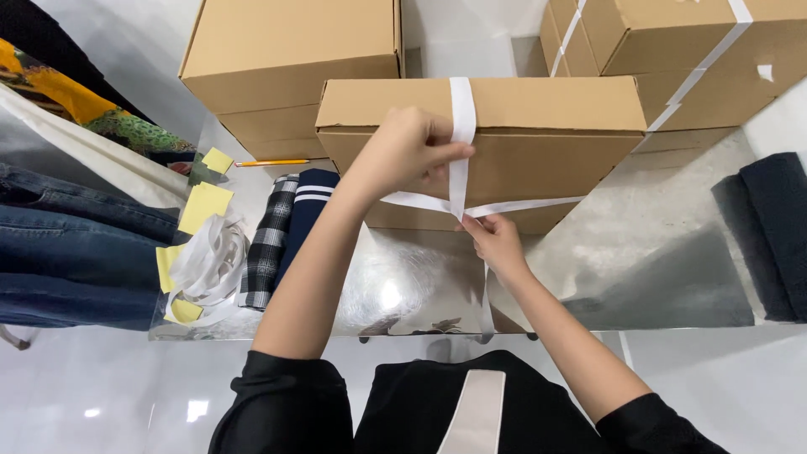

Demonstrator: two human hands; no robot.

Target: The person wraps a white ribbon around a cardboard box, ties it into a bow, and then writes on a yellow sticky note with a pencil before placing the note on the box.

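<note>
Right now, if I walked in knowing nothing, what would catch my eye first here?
Most likely the cardboard box in the middle of the shiny table, with a white strap crossing over it. The left hand pinches the strap at the box's front edge, while the right hand grips it just below. To the left lie folded jeans and yellow paper slips; more strapped boxes stand behind.

Black rolled-up sleeves, pale tie

Reflective table (pixel 672 219), cardboard boxes (pixel 538 143), folded clothes (pixel 282 231), yellow notes (pixel 204 206)
</note>
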